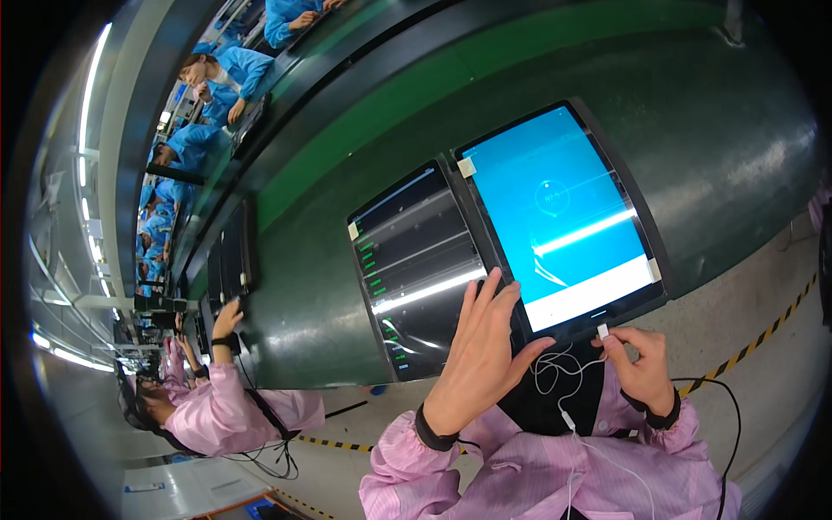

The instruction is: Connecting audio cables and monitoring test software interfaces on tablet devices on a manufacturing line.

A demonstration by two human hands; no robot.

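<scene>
Two tablets lie side by side on the green bench. The right tablet [555,225] has a lit blue and white screen with pale tape squares at its edges. A dark screen with small green marks shows on the left tablet [416,269]. My left hand [477,351] is open, fingers stretched, resting over the near inner edges where the tablets meet. My right hand [640,362] pinches a white cable plug [604,332] at the right tablet's near edge; whether it sits in the port I cannot tell. Its thin white cable [555,368] hangs in loops between my hands.
The green bench top [303,321] runs from left to far right. Further left, a co-worker in pink [230,412] reaches toward dark devices [230,256]. People in blue [234,74] sit across the line. A black cord [737,407] hangs by my right wrist.
</scene>
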